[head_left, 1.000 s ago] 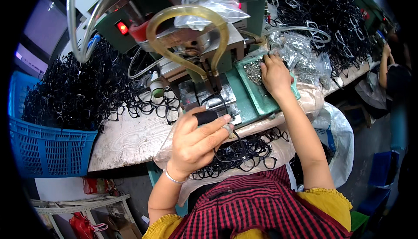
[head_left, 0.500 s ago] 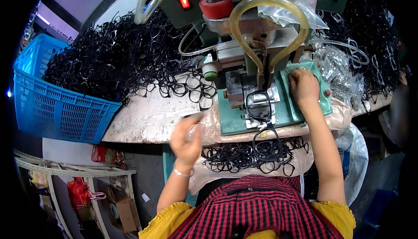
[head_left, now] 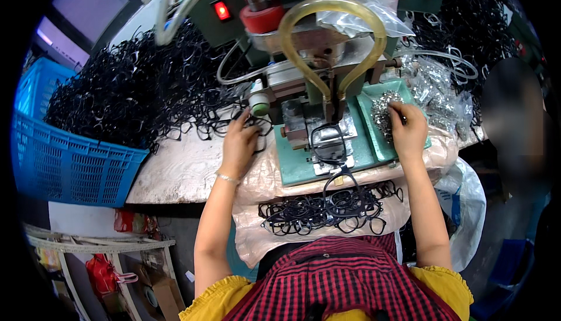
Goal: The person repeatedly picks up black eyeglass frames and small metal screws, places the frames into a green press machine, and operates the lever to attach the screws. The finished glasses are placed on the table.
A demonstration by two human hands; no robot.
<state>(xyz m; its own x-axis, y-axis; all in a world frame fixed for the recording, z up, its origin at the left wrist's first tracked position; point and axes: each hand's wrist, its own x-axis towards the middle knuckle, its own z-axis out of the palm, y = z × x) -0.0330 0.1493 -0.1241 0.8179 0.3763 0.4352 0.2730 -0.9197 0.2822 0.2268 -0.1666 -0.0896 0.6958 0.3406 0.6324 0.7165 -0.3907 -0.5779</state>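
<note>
Both hands down: left hand [head_left: 238, 143] fingers on black frames [head_left: 231, 123], right hand [head_left: 407, 129] pinching metal parts [head_left: 384, 112].

A pale, worn worktop [head_left: 175, 169] runs across the middle of the view, with a blue plastic basket [head_left: 64, 157] standing at its 9 o'clock end. Toward 11 o'clock a light wall carries a dark-framed window or panel [head_left: 96, 2] that shows a dull grey. Below the worktop, toward 7 o'clock, a white metal rack [head_left: 87, 245] stands on the floor beside a cardboard box [head_left: 166, 295] and red items, all in shade.
</note>
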